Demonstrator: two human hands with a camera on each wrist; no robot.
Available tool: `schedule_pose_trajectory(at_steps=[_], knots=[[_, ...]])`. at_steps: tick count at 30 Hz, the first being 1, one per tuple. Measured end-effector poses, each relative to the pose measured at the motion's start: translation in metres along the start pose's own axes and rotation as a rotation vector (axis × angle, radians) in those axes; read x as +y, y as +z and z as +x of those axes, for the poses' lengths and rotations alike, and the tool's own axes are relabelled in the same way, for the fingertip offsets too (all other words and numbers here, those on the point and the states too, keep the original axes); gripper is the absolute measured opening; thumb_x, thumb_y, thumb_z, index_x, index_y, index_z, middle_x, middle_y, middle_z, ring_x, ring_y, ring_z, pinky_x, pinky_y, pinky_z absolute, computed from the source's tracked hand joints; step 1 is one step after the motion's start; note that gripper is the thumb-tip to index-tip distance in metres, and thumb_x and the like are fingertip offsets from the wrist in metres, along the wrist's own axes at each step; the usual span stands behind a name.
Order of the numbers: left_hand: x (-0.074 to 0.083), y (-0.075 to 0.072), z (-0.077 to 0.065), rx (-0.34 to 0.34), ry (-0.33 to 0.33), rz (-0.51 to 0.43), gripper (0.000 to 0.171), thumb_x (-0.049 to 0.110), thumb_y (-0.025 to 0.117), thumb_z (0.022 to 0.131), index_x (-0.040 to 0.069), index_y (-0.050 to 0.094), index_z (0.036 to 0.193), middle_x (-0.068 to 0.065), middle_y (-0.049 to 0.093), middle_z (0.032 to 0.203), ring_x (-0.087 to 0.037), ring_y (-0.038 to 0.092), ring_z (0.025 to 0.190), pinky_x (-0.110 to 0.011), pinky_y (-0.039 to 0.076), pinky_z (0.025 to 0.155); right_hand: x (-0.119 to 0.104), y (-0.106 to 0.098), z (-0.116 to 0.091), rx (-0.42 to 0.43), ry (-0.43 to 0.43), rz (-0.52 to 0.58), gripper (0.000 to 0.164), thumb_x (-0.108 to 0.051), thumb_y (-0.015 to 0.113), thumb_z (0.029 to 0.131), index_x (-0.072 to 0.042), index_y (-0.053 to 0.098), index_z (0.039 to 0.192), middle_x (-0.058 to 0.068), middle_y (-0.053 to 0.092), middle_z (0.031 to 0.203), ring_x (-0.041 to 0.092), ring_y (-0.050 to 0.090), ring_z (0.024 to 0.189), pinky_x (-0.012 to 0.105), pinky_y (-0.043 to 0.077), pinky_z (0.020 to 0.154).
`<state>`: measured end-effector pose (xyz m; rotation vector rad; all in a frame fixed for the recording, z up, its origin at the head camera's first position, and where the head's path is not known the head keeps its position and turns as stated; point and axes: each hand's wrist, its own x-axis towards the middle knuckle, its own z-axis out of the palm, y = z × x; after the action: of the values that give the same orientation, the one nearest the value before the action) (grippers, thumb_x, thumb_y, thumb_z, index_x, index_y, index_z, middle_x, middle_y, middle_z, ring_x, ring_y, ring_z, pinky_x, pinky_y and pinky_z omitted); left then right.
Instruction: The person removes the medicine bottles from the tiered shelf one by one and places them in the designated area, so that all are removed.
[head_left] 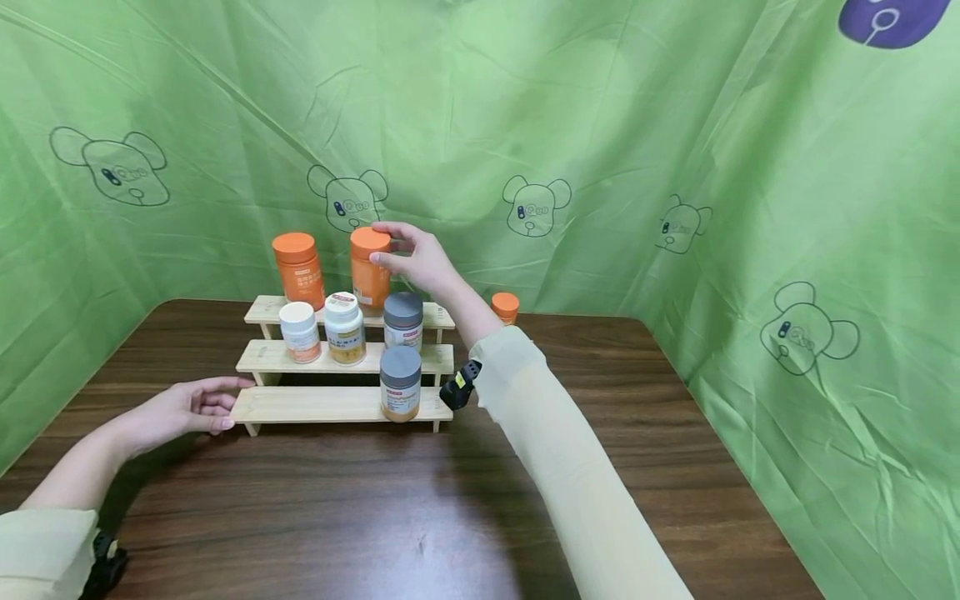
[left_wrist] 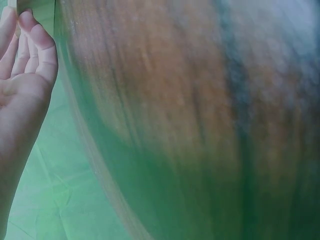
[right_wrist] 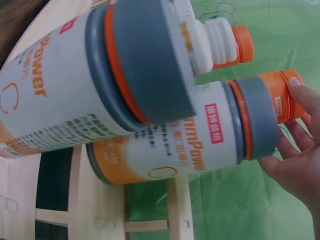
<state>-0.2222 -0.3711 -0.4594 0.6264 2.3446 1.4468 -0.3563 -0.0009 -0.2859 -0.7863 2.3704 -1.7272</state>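
Note:
A three-step wooden display rack [head_left: 307, 405] stands on the table. My left hand [head_left: 183, 412] holds the left end of its lowest step, fingers curled and thumb at the front edge. On the top step, my right hand [head_left: 420, 260] grips an orange bottle [head_left: 363, 279] near its lid, thumb in front and fingers behind. Another orange bottle [head_left: 302, 275] stands to its left. The middle step carries two white bottles [head_left: 299, 333] and a grey-lidded bottle [head_left: 403, 312]. A second grey-lidded bottle [head_left: 400, 387] sits at the right of the lowest step.
Behind the right forearm, a smaller orange-lidded bottle [head_left: 506, 305] is partly hidden on the dark wooden table [head_left: 600, 450]. Green cloth [head_left: 465, 150] with bear-head drawings hangs around the back and sides. In the right wrist view, the grey-lidded bottles [right_wrist: 150, 65] loom close to the camera.

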Motion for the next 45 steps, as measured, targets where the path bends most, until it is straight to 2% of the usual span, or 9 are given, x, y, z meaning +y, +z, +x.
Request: schedule_pose_trajectory(at_steps=[10,14,18,24,32,39,45], knots=[[0.002,-0.001,-0.002,-0.029,-0.006,-0.054,0.057,0.003,0.058,0.091,-0.002,0.033,0.141,-0.005,0.063,0.106,-0.015,0.064,0.088,-0.031,0.055,0.068,-0.01,-0.016,-0.005,0.026,-0.012,0.051,0.051,-0.017,0.072,0.084,-0.019,0.054,0.132,-0.001,0.057,0.127,0.017,0.054,0.114,0.031,0.054,0.083],[0.001,-0.001,-0.002,-0.022,-0.016,-0.045,0.057,0.004,0.06,0.09,-0.002,0.034,0.141,-0.004,0.062,0.105,-0.011,0.063,0.088,-0.031,0.055,0.068,-0.012,-0.023,-0.009,0.043,-0.023,0.056,0.049,-0.016,0.072,0.084,-0.019,0.056,0.13,-0.001,0.058,0.124,0.017,0.055,0.112,0.029,0.054,0.081],[0.002,-0.003,-0.001,-0.015,0.0,-0.035,0.057,0.003,0.061,0.089,-0.002,0.035,0.14,-0.003,0.062,0.102,-0.008,0.063,0.086,-0.03,0.055,0.068,-0.016,-0.03,-0.012,0.074,-0.019,0.072,0.049,-0.015,0.073,0.083,-0.019,0.057,0.129,0.0,0.059,0.124,0.016,0.056,0.112,0.028,0.054,0.081],[0.003,-0.002,0.001,-0.011,0.001,-0.036,0.057,0.003,0.062,0.089,-0.003,0.036,0.139,-0.002,0.063,0.102,-0.007,0.063,0.086,-0.029,0.055,0.068,-0.022,-0.042,-0.018,0.087,-0.025,0.092,0.048,-0.012,0.072,0.083,-0.016,0.057,0.129,0.001,0.059,0.125,0.017,0.056,0.112,0.031,0.054,0.082],[0.004,-0.001,0.001,0.0,-0.009,-0.034,0.058,0.003,0.062,0.088,-0.004,0.036,0.139,-0.002,0.063,0.102,-0.006,0.062,0.088,-0.028,0.055,0.07,-0.026,-0.06,-0.03,0.09,-0.036,0.068,0.049,-0.013,0.071,0.084,-0.015,0.056,0.131,0.002,0.057,0.128,0.016,0.057,0.112,0.032,0.054,0.083],[0.005,-0.002,0.001,0.006,-0.03,-0.014,0.058,0.005,0.063,0.088,-0.003,0.036,0.139,-0.001,0.064,0.102,-0.006,0.063,0.087,-0.028,0.055,0.069,-0.04,-0.073,-0.048,0.074,-0.03,0.07,0.052,-0.011,0.07,0.085,-0.01,0.052,0.134,0.009,0.057,0.129,0.022,0.054,0.117,0.037,0.053,0.088],[0.005,-0.001,0.0,-0.011,0.001,-0.029,0.058,0.002,0.061,0.089,-0.005,0.034,0.14,-0.002,0.064,0.103,-0.007,0.063,0.088,-0.028,0.055,0.07,-0.05,-0.083,-0.065,0.085,-0.015,0.067,0.053,-0.008,0.068,0.086,-0.007,0.05,0.135,0.011,0.057,0.13,0.023,0.055,0.117,0.038,0.052,0.089]])
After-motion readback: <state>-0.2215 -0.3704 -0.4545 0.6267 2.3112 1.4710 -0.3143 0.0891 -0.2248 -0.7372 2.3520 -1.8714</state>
